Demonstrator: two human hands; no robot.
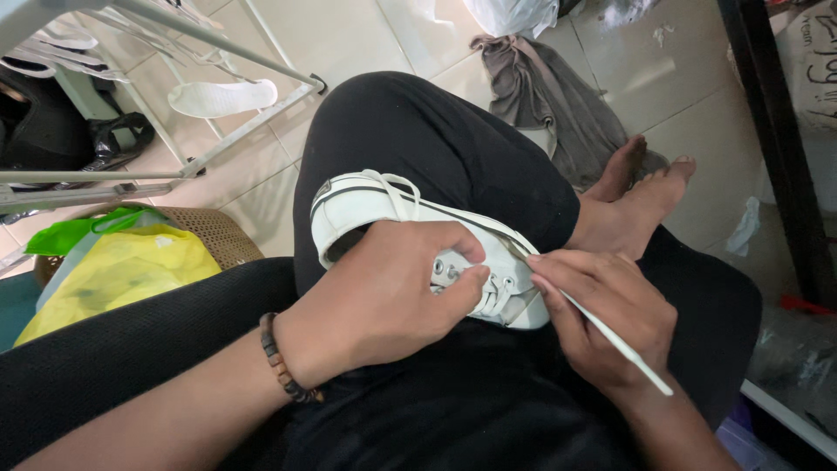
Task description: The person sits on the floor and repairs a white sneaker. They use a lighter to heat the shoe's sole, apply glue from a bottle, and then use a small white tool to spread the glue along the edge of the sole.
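Left hand (pixel 392 296) grips white sneaker (pixel 366 209), toe pointing upper-left; right hand (pixel 602 314) pinches lace (pixel 610 336).

A shoe (pixel 384 209) is lying on the person's lap, across the raised knee (pixel 418 139). The left hand (pixel 384 296) is resting over the shoe's near side, and the right hand (pixel 602 314) is sitting just right of it, touching its end. A lace (pixel 610 336) is running from the shoe across the right hand. Two bare feet (pixel 641 201) are lying right of the knee on the floor (pixel 349 35), with a cloth (pixel 549 100) lying behind them. A basket (pixel 218 231) holding bags (pixel 122 266) is sitting left of the knee, and a rack (pixel 218 87) is standing behind the basket.
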